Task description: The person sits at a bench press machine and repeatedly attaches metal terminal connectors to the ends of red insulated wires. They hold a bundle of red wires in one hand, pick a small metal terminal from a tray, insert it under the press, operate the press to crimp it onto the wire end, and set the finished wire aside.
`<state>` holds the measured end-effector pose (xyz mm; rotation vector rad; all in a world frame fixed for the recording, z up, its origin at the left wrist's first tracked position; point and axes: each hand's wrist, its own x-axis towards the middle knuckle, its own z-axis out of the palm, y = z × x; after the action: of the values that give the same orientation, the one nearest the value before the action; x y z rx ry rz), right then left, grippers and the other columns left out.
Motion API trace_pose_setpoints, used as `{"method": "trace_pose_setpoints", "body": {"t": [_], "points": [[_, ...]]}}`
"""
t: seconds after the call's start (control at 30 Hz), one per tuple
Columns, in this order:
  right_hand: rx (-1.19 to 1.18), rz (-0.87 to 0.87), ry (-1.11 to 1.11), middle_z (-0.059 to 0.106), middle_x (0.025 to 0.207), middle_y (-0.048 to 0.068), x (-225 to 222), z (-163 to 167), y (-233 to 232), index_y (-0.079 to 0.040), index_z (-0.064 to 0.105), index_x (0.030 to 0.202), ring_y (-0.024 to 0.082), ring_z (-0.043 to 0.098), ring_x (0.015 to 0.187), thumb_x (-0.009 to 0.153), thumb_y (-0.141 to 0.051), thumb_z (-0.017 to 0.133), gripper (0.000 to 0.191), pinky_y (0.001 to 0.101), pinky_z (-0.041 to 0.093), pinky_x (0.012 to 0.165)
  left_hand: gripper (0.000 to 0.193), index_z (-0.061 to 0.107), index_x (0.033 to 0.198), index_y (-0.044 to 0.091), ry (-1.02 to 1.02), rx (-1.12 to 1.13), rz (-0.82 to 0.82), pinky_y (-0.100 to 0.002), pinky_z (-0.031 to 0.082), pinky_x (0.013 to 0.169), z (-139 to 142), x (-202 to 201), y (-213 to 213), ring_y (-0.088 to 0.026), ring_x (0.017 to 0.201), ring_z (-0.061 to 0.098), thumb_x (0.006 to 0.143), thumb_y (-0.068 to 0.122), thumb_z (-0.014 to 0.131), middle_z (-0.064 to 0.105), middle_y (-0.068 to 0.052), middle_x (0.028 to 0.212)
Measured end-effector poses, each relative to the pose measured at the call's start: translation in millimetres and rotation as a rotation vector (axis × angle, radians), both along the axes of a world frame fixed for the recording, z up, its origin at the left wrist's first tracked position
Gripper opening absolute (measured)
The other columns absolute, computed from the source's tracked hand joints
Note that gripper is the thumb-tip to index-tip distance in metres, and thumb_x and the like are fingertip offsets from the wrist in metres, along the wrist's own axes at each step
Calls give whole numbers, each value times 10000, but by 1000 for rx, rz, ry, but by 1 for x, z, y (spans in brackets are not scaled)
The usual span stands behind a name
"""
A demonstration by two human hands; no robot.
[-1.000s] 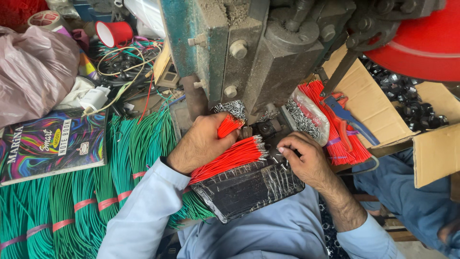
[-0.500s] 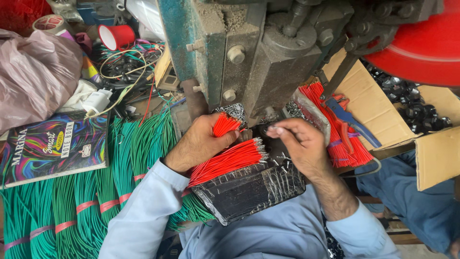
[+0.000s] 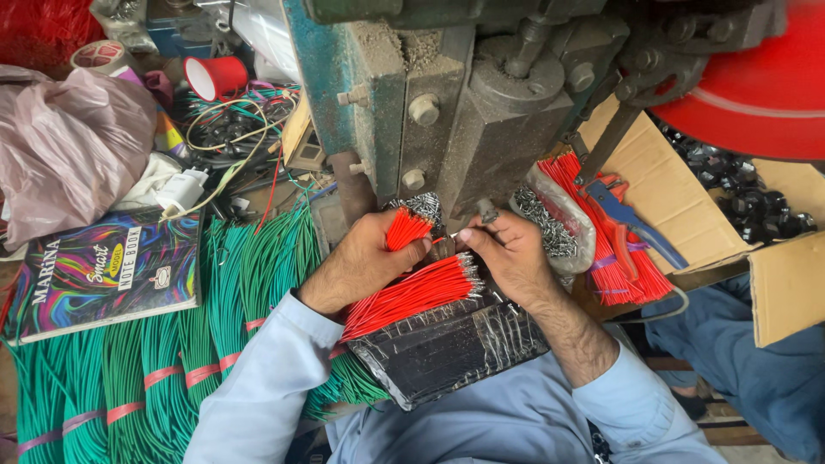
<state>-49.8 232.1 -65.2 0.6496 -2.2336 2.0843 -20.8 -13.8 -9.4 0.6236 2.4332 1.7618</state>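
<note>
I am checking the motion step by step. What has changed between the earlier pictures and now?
The right hand moved from the red wire bundle on the black wrapped board up and left to the press machine, its fingertips now pinching one wire end at the die. The left hand stayed closed on a bunch of red wires. The green wires did not move.

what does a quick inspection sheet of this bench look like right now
surface: black taped board on the lap, red wires lying on it
job's things: short red wire bunch; grey-green press
clutter: notebook, red cup, pink bag, cardboard box
grippers: left hand grips the bunch; right hand fingers pinched at the press
cables: green wire bundles
surroundings: red wheel
</note>
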Motion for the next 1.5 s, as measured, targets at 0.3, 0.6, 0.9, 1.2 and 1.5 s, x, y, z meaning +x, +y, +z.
{"method": "trace_pose_setpoints", "body": {"t": [0.3,0.6,0.9,1.2,1.5], "points": [[157,-33,71,751,943,33,5,1,-4,10,698,1042,62,668,878,980,-50,684,88,238,557,794,171,663,1004,3,22,-1,-2,-313,546,660,1,0,0,-99,705,616,931,154,694,679,-40,745],[285,-85,92,753,881,22,5,7,-1,-17,741,1014,63,662,828,958,-80,716,88,241,558,745,171,676,1008,1,47,-8,-13,-311,558,678,2,-1,1,-105,723,642,931,151,702,698,-44,762],[258,-77,90,776,955,40,8,9,-1,-11,749,1046,78,699,881,949,-64,726,113,245,572,777,145,681,1005,6,-13,10,-13,-303,567,696,0,-1,0,-98,751,656,938,133,691,712,-45,794],[402,-2,71,775,1047,70,39,39,51,-11,742,1075,149,738,987,923,-67,692,170,288,590,860,248,656,1061,22,61,-127,-58,-289,558,776,4,6,6,-94,800,683,864,123,769,732,-61,875],[779,7,338,703,1020,68,55,50,56,-54,776,972,238,704,986,848,-138,745,153,357,553,866,233,663,978,6,-52,48,-54,-286,550,696,2,5,4,-85,745,590,890,184,784,660,-3,779]]}}
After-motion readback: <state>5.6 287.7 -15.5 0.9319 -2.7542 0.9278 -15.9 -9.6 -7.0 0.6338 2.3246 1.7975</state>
